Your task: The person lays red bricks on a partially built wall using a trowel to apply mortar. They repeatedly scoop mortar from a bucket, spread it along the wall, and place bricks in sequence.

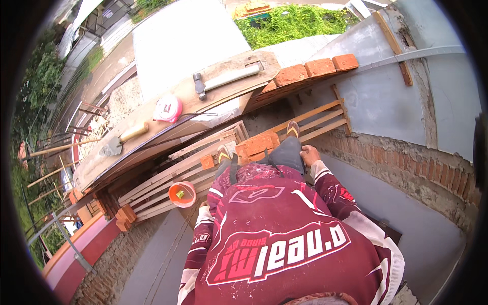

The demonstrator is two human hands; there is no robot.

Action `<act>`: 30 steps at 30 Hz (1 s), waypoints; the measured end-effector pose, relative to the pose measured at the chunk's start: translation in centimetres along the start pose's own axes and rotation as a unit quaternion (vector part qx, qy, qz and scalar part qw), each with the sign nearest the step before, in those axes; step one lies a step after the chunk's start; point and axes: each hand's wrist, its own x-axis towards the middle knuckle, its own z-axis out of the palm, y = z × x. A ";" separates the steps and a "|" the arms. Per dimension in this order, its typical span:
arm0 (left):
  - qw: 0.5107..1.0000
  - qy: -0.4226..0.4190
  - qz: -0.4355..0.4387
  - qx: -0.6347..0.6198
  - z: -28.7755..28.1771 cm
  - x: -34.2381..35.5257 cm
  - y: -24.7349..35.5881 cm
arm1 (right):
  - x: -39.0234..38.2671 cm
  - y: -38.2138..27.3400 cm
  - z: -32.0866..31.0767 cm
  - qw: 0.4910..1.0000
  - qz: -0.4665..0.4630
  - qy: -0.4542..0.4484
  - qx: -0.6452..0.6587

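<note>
While the person looks down over their red shirt, the right hand rests on the grey knee; its grip is loose and holds nothing. Just left of it lies an orange brick on the wooden planks. The left hand is mostly hidden, so I cannot tell its grip. An orange bowl sits just above-left of it.

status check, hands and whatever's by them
Right hand bare, resting on grey knee. Left hand mostly hidden, near orange bowl. Bricks ahead on wooden scaffold.
</note>
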 end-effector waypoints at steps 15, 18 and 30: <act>0.888 -0.101 0.019 0.449 12.0 2.6 26.6 | -5.8 18.6 20.9 0.851 0.376 0.116 0.348; 0.893 -0.097 -0.032 0.439 16.9 1.0 25.7 | -0.5 20.8 17.3 0.707 0.462 0.201 0.496; 0.815 -0.080 -0.082 0.568 24.6 -0.2 21.3 | 23.7 25.1 7.0 0.630 0.310 0.338 0.626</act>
